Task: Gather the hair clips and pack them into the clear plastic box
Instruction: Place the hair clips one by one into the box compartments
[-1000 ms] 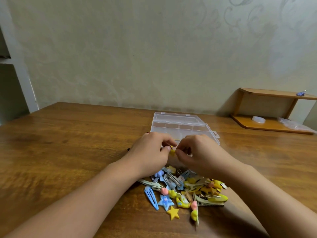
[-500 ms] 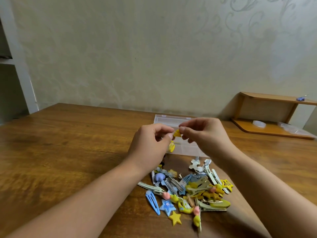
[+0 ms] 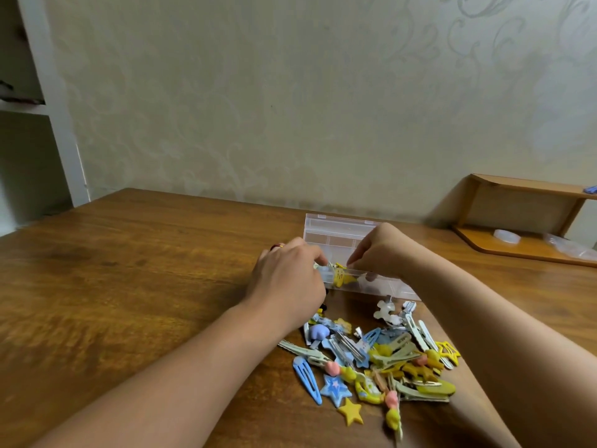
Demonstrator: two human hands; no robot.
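Yellow clip (image 3: 340,275) has come down since a half second ago: both hands were up in the air with it, now they're low at the near edge of the clear plastic box (image 3: 336,236), one box, at 12 o'clock from the pile of clips (image 3: 378,360). Left hand (image 3: 287,282) and right hand (image 3: 382,252) sit close together, fingers curled pinching that clip. One pile, too tangled to count, on the wooden surface (image 3: 145,270).

Wooden table (image 3: 135,270), corner shelf (image 3: 529,221), patterned wall (image 3: 290,108).
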